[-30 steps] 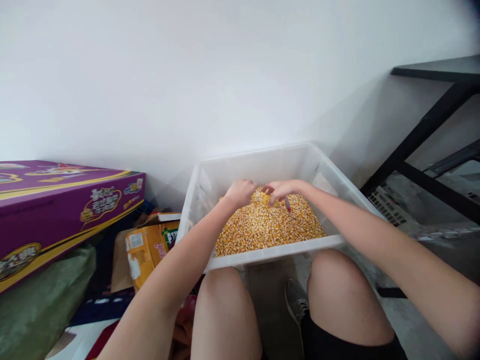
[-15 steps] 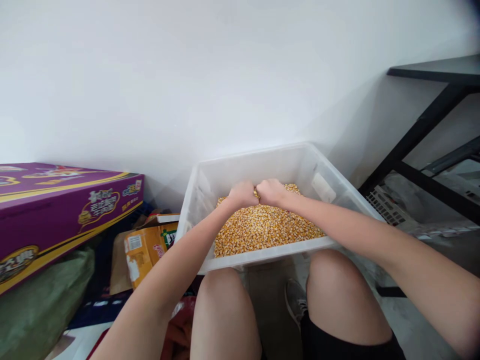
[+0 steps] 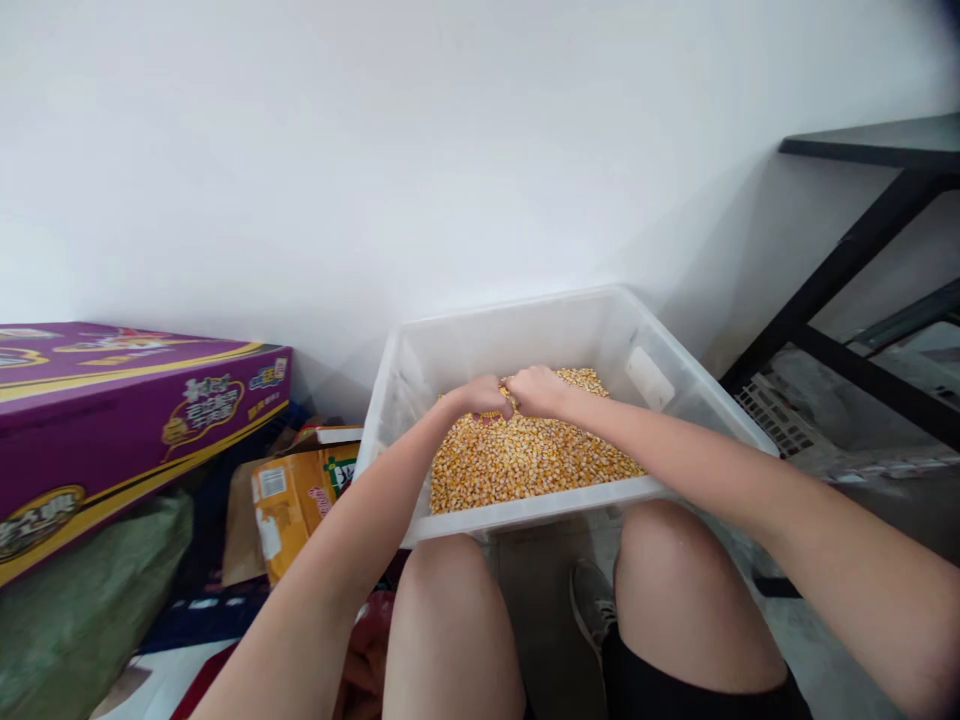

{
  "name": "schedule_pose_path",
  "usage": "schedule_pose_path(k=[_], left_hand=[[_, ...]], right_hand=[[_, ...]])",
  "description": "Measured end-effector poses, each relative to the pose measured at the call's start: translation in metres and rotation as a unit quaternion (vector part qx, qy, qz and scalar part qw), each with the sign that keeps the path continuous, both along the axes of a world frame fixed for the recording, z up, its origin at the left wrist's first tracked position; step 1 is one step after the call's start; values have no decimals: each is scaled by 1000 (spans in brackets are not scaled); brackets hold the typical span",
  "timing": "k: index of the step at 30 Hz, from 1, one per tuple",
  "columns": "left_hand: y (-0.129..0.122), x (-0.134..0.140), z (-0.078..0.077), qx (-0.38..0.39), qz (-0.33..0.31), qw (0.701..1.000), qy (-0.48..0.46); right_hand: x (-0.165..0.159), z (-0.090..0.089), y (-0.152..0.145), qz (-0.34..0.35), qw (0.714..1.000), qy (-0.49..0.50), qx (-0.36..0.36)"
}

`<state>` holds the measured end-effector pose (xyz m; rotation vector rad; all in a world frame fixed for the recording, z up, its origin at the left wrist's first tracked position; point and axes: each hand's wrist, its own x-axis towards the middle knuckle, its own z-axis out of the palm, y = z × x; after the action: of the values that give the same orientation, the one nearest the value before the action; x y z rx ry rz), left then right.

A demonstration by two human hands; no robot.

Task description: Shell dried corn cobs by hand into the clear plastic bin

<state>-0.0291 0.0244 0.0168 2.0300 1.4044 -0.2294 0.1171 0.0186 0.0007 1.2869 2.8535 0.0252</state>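
Yellow corn kernels [image 3: 525, 455] lie heaped in a translucent white plastic bin [image 3: 517, 508] in front of my knees. My left hand [image 3: 484, 393] is over the far part of the heap, its fingers curled round some kernels that show at the palm. Close beside it on the right, my right hand [image 3: 538, 390] is curled as well, back of the hand up. A few kernels show at its thumb side; its fingertips are hidden from me. Both hands are low, near the surface of the corn.
On the left stands a purple carton [image 3: 150, 420], with a torn orange box [image 3: 296, 505] and a green bag [image 3: 97, 590] below it. A black-framed table [image 3: 840, 260] stands at right, with a white basket [image 3: 776, 415] under it. A white wall is behind the bin.
My left hand has turned and shifted slightly, so kernels now show in its palm. The right hand has moved a little left and down. The bin stays in place.
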Motion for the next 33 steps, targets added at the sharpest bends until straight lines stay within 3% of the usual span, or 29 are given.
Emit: schedule_pose_path(k=[2,4,7,9,12,15,18,21,23,27,30,33], left_hand=[[-6,11,-2,156,-45,983,89],[-13,20,0,266,-101,949,134],[-22,30,10,323,-180,920,129],[-24,33,16,344,-205,908,124],[-21,31,20,365,-188,900,145],[-11,18,17,382,-151,896,168],[0,-1,11,380,-122,899,183],[8,-18,6,355,-101,910,189],[10,-22,4,344,-97,916,183],[7,-13,2,349,-116,918,145],[4,-2,2,370,-136,913,101],[6,-3,-2,354,-131,923,71]], right_hand=[[6,-7,6,-41,993,26,-110],[14,-11,12,-59,963,57,-258],[29,-9,19,-86,878,68,-465],[40,-5,23,-105,844,82,-520],[56,0,30,-123,836,136,-517],[73,0,41,-163,864,163,-447],[90,-2,55,-231,913,85,-325],[98,-1,62,-276,931,25,-240],[96,3,59,-259,923,66,-277],[71,9,41,-151,866,191,-438],[48,7,31,-97,845,208,-483],[39,1,31,-81,848,185,-491]])
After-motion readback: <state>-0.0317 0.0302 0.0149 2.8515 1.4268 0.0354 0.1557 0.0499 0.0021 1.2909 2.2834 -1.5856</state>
